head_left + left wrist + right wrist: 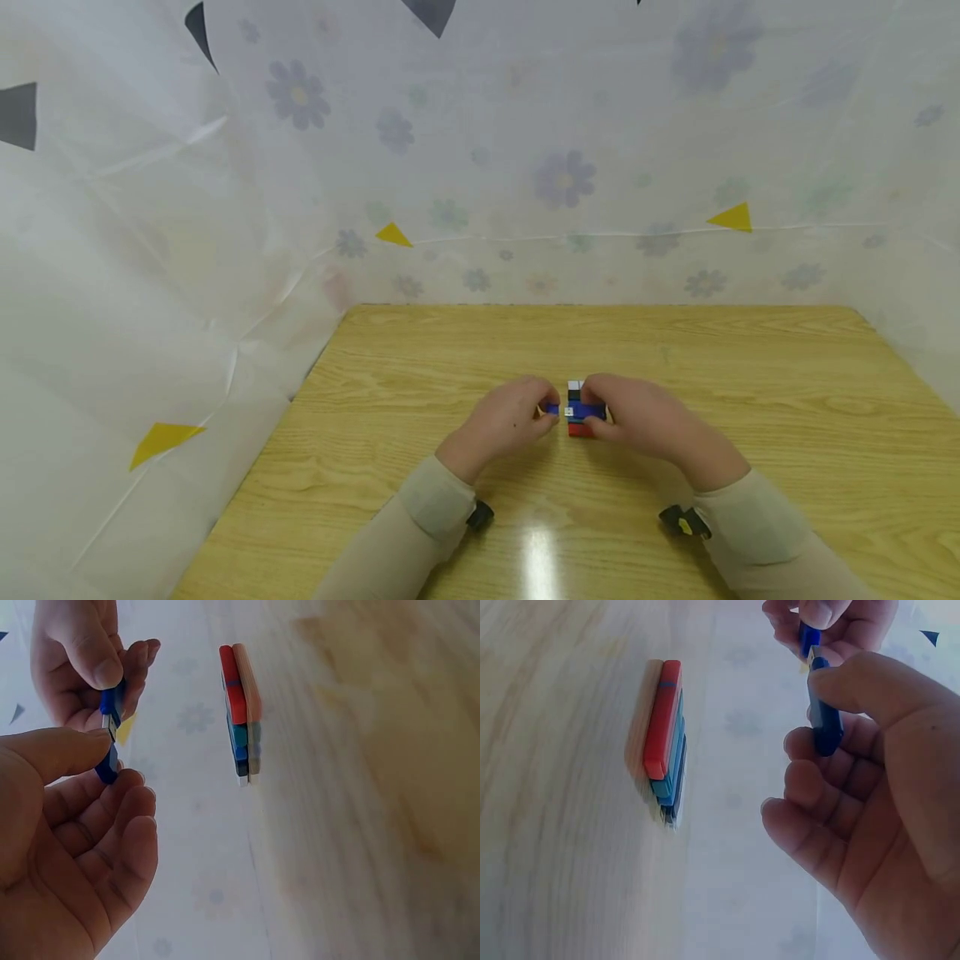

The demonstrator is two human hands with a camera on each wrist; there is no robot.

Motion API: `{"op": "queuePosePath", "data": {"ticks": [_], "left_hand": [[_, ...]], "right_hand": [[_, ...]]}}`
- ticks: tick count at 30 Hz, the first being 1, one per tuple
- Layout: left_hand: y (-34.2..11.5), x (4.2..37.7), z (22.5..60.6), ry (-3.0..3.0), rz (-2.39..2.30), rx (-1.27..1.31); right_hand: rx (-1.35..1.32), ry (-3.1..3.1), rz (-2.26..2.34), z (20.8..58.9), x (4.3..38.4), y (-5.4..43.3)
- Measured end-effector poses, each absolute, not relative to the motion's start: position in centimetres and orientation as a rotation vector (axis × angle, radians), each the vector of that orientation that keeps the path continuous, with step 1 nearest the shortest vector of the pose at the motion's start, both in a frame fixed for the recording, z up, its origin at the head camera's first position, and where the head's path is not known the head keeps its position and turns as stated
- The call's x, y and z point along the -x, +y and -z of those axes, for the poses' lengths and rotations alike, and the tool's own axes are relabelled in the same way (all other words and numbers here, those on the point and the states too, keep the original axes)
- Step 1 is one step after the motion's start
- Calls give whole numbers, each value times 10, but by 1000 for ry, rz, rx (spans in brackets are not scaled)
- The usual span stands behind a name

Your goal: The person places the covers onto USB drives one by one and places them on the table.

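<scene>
My left hand (510, 417) pinches a small blue cap (107, 769) between thumb and forefinger. My right hand (645, 421) grips a blue USB flash drive (825, 716) by its body, thumb on one side and fingers on the other. The drive's bare metal plug (569, 412) points left at the cap, with a narrow gap between them in the head view. Both pieces are held above the table. Below them lies a row of flat sticks that look like more flash drives: a red one (662, 724) nearest me, then a teal one (238, 735), a blue, a black and a white.
The wooden table (420, 350) stretches out around the hands. White flowered sheeting (480, 183) stands behind it and on both sides, with yellow triangles (731, 218) stuck on. A dark wrist camera (480, 516) sits under each sleeve cuff.
</scene>
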State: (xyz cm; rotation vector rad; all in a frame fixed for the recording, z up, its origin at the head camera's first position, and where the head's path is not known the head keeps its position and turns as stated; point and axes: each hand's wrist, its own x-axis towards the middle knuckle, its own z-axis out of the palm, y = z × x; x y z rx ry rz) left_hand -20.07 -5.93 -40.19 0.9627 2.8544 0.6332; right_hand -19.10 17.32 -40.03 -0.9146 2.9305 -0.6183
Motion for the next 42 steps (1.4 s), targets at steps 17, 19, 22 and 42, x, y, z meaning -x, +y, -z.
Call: {"op": "queuePosePath", "data": {"ticks": [17, 19, 22, 42], "left_hand": [[-54, 199, 401, 2799, -666, -1036], [-55, 199, 401, 2795, -683, -1018], [-55, 199, 401, 2804, -711, -981], [-55, 196, 398, 2826, -767, -946]], "right_hand": [[970, 2918, 702, 405, 190, 170], [989, 2937, 697, 405, 190, 171], [1021, 2962, 676, 404, 190, 171], [890, 2869, 718, 400, 189, 171]]}}
